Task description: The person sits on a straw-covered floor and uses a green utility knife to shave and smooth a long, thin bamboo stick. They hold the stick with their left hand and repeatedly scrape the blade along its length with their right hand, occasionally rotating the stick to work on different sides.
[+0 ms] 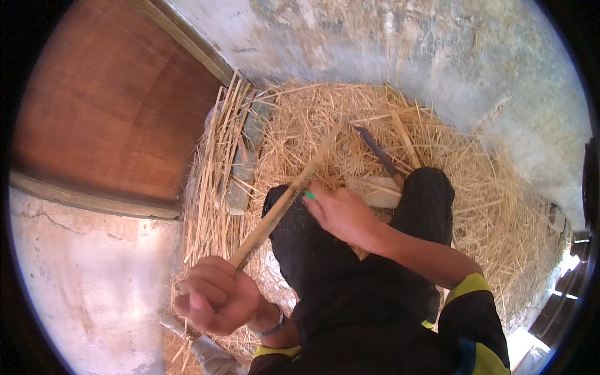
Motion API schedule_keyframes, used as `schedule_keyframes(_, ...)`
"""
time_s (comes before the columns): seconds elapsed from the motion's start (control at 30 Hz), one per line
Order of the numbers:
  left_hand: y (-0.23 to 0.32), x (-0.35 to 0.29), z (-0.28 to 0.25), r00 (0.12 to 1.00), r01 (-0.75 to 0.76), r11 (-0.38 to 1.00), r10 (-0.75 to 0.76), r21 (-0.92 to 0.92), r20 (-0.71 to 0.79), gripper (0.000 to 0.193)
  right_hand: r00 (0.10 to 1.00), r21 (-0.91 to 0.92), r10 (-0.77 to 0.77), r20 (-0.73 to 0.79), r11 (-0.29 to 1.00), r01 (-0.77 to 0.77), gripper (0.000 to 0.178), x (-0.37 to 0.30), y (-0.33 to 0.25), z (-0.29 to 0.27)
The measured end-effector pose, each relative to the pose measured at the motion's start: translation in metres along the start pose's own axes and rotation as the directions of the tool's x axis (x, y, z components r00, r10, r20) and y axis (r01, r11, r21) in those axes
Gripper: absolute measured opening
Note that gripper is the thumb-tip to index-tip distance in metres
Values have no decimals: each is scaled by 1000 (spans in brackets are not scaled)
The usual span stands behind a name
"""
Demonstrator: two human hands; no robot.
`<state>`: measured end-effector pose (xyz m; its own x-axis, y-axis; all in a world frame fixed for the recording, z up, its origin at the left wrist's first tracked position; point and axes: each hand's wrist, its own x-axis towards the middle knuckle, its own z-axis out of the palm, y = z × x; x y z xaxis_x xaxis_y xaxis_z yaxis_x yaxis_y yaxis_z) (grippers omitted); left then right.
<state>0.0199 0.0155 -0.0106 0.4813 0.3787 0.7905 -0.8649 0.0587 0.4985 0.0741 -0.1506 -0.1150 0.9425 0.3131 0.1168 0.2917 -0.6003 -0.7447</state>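
Observation:
A long pale strip of wood or bamboo (269, 225) slants across my left thigh, its far end over the straw. Closed around its near end is my left hand (215, 297), with a watch on the wrist. My right hand (344, 214) is closed beside the strip's middle, above my thighs. Something small and green (310, 195) shows at its fingertips; the rest of it is hidden. Beyond my knees lies a long dark blade (377, 152), apart from both hands. A second pale stick (406, 140) rests just right of the blade.
Loose straw (494, 219) covers the floor around my legs. Many thin split strips (219, 175) lie in a pile at the left, by a brown door panel (119, 106). A pale block (378, 192) sits between my knees. A stained wall (425, 50) bounds the far side.

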Motion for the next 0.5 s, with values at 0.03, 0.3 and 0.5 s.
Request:
schedule_keyframes(0.03,1,1,-2,999,32,999,-32,-18,-2,32,998,31,-65,-7,997,65,24,-4,-5,2)
schedule_keyframes(0.3,-2,2,7,967,34,998,-21,47,-255,34,1000,-11,-17,25,1000,17,27,2,-4,-8)
schedule_keyframes(0.5,-2,-5,11,970,18,998,-4,55,-244,32,992,77,123,0,989,-123,30,9,12,6)
